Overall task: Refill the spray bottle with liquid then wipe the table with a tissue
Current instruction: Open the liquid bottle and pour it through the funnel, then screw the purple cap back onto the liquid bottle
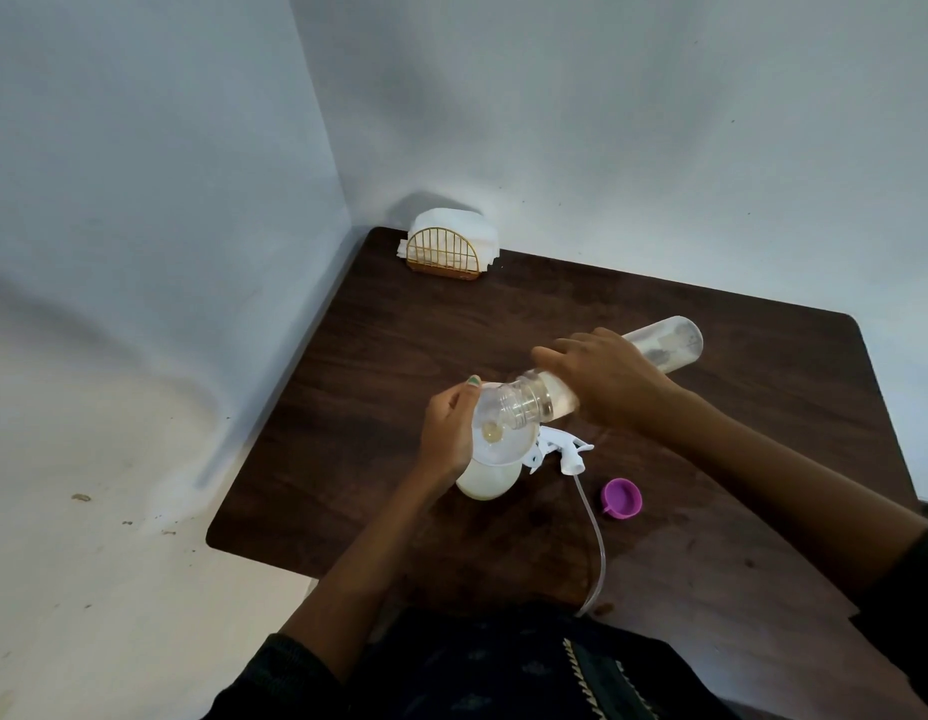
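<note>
Looking down, I see the surface [633, 324], a dark wood-grain top pushed into a wall corner, which keeps everything within my reach. My right hand [610, 379] is wrapped around the refill bottle [659, 345], its grip clenched about the middle so the bottle tips down to the left, its open neck over the funnel [495, 433]. That tilt is there to let liquid run out; a little pale liquid sits at the funnel's throat. My left hand [448, 426] holds the funnel's left rim, its grip pinching the edge to steady the funnel while the pour goes in. The funnel sits in the mouth of the spray bottle [485, 483], which stands upright near the middle of the surface with whitish liquid in its lower part; I judge the refill is under way, not finished.

The tissue holder [441, 257] stands at the far corner, well apart, its tissues [454, 226] untouched and waiting for the wipe. The spray head [560, 449] lies just right of the spray bottle, its tube [594, 537] trailing toward me, set aside so the neck is free. The purple cap [622, 498] lies to the right of the tube, likely off the refill bottle.
</note>
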A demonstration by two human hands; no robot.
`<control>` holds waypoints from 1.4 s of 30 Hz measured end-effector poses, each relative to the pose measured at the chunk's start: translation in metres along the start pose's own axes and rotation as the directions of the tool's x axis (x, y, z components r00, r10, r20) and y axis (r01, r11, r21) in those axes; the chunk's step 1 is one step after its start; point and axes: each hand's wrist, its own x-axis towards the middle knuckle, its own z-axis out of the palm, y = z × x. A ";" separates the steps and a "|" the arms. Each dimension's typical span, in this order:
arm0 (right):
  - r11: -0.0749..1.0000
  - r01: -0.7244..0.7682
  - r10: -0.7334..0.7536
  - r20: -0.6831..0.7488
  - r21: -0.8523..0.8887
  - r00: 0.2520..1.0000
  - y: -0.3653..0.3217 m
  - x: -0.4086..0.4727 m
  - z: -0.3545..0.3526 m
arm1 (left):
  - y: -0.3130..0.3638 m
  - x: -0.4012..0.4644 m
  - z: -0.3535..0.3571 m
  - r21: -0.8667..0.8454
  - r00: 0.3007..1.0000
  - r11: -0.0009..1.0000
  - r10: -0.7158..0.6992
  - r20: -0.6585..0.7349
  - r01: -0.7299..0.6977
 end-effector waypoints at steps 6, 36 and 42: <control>0.957 -0.081 0.097 -0.042 0.279 0.994 0.005 -0.004 0.016 | -0.006 0.006 -0.006 0.026 0.995 0.999 -0.046 0.086 0.043; 0.200 0.183 0.714 -0.271 0.962 0.645 0.020 0.008 -0.028 | 0.140 0.023 0.062 0.035 0.850 0.915 0.358 0.387 -0.401; 0.197 0.036 0.593 -0.148 0.980 0.792 0.043 0.002 -0.014 | 0.141 0.033 0.063 0.064 0.874 0.908 0.376 0.307 -0.413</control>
